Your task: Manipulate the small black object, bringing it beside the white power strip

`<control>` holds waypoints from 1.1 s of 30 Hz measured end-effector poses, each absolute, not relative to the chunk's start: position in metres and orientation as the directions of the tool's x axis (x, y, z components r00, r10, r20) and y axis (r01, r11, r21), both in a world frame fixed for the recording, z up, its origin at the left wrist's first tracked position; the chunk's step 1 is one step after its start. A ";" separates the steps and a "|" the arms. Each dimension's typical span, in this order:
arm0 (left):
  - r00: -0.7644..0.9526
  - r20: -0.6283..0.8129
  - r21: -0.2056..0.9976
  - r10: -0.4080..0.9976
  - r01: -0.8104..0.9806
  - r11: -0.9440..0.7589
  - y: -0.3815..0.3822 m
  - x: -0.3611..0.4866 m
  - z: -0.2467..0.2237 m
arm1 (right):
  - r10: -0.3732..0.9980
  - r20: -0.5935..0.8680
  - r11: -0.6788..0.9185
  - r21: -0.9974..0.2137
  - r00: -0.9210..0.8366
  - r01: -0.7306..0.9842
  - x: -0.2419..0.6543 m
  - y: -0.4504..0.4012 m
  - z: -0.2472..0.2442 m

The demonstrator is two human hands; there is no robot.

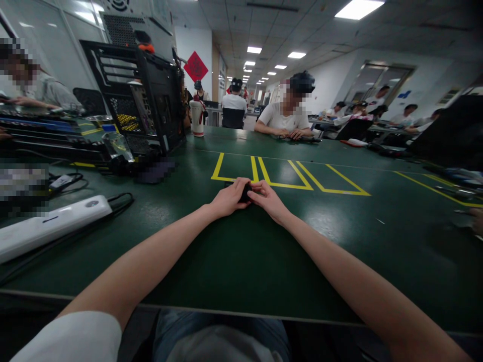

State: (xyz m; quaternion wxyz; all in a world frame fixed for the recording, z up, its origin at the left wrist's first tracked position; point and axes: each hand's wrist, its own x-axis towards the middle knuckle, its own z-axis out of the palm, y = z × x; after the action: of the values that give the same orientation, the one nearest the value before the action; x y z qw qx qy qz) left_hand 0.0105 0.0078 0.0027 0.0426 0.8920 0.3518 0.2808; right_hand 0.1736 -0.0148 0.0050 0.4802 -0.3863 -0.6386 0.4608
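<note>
Both of my hands meet around a small black object [245, 193] at the middle of the green table [234, 266]. My left hand [231, 197] is closed over its left side, and a dark bit of it shows beyond the fingers. From the right, my right hand [265, 197] pinches it between thumb and fingers. The fingers cover most of the object, so I cannot make out its kind. Just beyond my hands, yellow tape outlines [285, 187] mark the tabletop.
On the left lie a white power strip [56, 221] with a black cable and a black computer case [151, 100]. A paper cup [197, 118] stands at the back. Across the table sits a person in white [287, 113]. Dark items and metal pieces [460, 191] lie far right.
</note>
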 end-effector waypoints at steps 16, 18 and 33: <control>0.597 0.474 0.259 0.647 0.608 -0.750 0.009 0.011 0.001 | 0.909 0.292 0.325 -0.943 -0.297 0.065 0.178 -0.011 0.004; 0.598 0.480 0.264 0.642 0.600 -0.756 0.009 0.011 0.002 | 0.915 0.291 0.317 -0.947 -0.279 0.056 0.178 -0.011 0.004; 0.608 0.459 0.286 0.648 0.590 -0.755 0.008 0.009 0.003 | 0.918 0.269 0.307 -0.947 -0.290 0.091 0.179 -0.010 0.009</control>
State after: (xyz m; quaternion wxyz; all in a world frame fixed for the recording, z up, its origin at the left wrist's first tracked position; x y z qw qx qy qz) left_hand 0.0093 0.0076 0.0032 0.0527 0.8950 0.3456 0.2769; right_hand 0.1793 -0.0096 0.0089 0.4592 -0.3794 -0.6652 0.4503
